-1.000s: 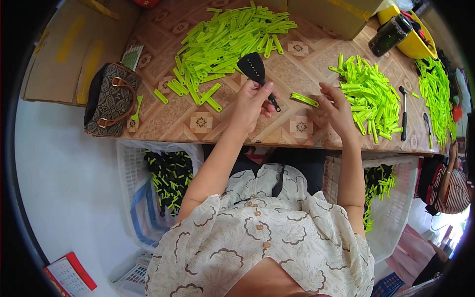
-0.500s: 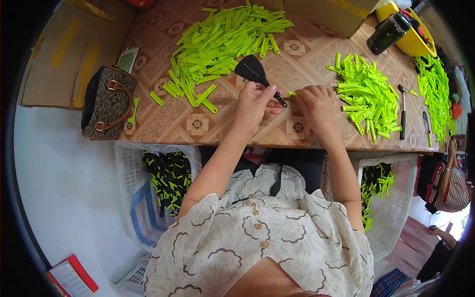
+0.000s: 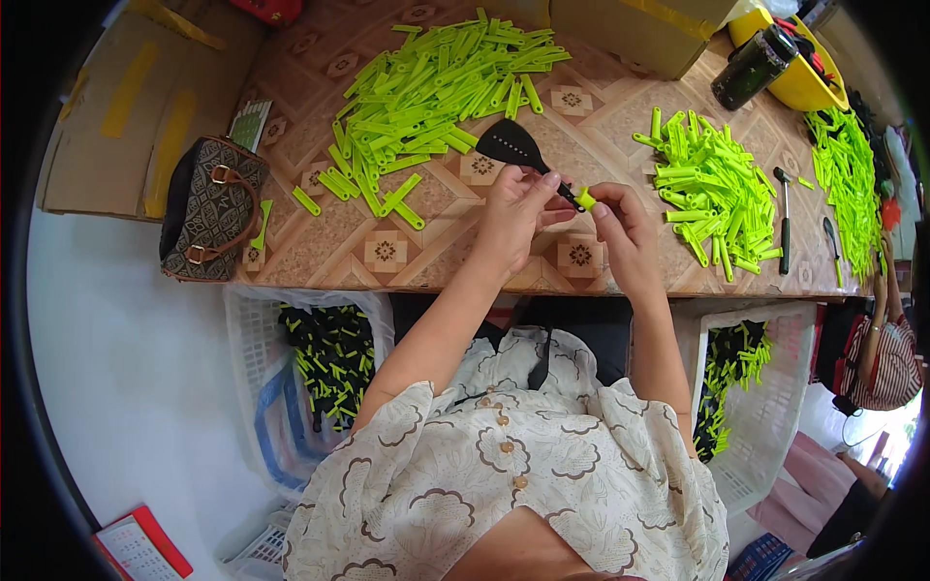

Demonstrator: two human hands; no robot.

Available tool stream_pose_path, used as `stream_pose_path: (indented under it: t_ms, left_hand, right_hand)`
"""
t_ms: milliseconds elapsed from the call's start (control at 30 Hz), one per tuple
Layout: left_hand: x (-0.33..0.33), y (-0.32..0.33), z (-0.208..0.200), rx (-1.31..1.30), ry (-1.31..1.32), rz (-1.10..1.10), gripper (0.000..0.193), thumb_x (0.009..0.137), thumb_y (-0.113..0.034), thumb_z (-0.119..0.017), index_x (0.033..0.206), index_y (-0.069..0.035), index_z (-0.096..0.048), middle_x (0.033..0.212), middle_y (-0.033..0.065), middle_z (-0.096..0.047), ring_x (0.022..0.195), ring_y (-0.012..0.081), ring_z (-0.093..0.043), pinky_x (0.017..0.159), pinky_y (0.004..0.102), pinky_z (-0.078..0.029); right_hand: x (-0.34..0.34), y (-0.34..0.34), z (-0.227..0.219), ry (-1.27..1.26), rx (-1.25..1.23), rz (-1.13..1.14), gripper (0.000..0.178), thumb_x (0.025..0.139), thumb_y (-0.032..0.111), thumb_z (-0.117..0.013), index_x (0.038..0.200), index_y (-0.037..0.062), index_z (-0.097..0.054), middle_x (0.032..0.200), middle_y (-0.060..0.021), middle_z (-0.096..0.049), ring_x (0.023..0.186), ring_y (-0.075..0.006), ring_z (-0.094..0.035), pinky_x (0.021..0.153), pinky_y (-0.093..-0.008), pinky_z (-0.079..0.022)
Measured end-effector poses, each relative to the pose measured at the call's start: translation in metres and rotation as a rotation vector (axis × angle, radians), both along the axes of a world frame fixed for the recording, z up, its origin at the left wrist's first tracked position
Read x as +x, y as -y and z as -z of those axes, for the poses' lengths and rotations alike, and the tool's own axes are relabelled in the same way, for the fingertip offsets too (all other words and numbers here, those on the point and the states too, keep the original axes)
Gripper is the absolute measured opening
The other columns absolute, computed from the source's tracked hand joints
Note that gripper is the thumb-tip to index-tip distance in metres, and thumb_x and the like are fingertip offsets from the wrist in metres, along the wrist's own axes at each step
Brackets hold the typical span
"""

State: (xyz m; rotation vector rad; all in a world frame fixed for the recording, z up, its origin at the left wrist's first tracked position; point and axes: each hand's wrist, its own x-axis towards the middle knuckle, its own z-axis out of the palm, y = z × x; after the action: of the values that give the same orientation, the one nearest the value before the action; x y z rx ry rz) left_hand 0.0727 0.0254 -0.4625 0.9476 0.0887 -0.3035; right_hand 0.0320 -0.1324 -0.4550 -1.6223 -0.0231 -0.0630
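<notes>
My left hand (image 3: 515,215) is closed round the neck of a black slotted spatula (image 3: 511,145), its broad blade tilted up and to the left. At the tip of the spatula's shaft, a small lime-green plastic piece (image 3: 585,199) is pinched in my right hand (image 3: 628,230). The piece meets the shaft end; how far it is fitted on I cannot tell, and my fingers hide part of it. Beyond my left hand lies a big heap of lime-green handle pieces (image 3: 441,92). A smaller heap of similar pieces (image 3: 712,189) is to the right of my right hand.
A patterned handbag (image 3: 215,208) stands at the table's left. Cardboard boxes (image 3: 635,34) are at the back. On the right are a black bottle (image 3: 756,68), a yellow basin (image 3: 809,82) and a black-handled tool (image 3: 786,228). White crates (image 3: 254,387) with black-and-green items stand below. Another person (image 3: 886,358) is far right.
My right hand has come off the tabletop and turned, bringing the green piece to the spatula's shaft end. My left hand has shifted slightly right and down with the spatula.
</notes>
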Motion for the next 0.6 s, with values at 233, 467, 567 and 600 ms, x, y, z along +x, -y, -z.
stream_pose_path:
  t_ms: [233,467,567,600]
  left_hand:
    - [-0.003,-0.013,0.002,-0.173,0.042,0.132,0.012,0.092,-0.013,-0.059,0.102,-0.008,-0.055,0.099,0.0040,-0.063,0.084,0.0104,-0.061,0.071,0.0236,-0.048]
    - [-0.007,-0.007,0.003,-0.316,0.054,0.180,0.015,0.093,-0.013,-0.057,0.107,-0.007,-0.058,0.097,0.0045,-0.063,0.085,0.0123,-0.061,0.073,0.0271,-0.047]
    - [-0.008,-0.013,-0.002,-0.193,-0.053,0.149,0.018,0.094,-0.013,-0.056,0.110,-0.005,-0.057,0.097,0.0062,-0.063,0.087,0.0152,-0.063,0.077,0.0295,-0.050]
    - [-0.007,-0.016,-0.002,-0.192,-0.053,0.145,0.018,0.094,-0.013,-0.056,0.110,-0.005,-0.057,0.097,0.0062,-0.063,0.087,0.0152,-0.063,0.077,0.0295,-0.050]
  right_hand:
    - [0.001,0.007,-0.001,-0.258,0.324,-0.058,0.020,0.090,0.017,-0.062,0.106,0.0052,-0.057,0.085,0.0036,-0.056,0.073,-0.0029,-0.047,0.060,-0.0179,-0.036]
    - [-0.005,-0.014,-0.001,0.054,-0.119,0.065,0.015,0.090,0.013,-0.062,0.101,0.0018,-0.060,0.087,-0.0006,-0.060,0.078,-0.0065,-0.052,0.066,-0.0230,-0.044]
    - [-0.006,-0.015,0.002,0.041,-0.144,0.109,0.016,0.090,0.012,-0.061,0.100,0.0001,-0.062,0.089,-0.0038,-0.060,0.077,-0.0092,-0.053,0.066,-0.0227,-0.043]
    - [-0.005,-0.010,-0.001,0.100,-0.204,0.124,0.016,0.090,0.012,-0.061,0.101,-0.0002,-0.062,0.091,-0.0053,-0.058,0.078,-0.0111,-0.053,0.066,-0.0229,-0.043]
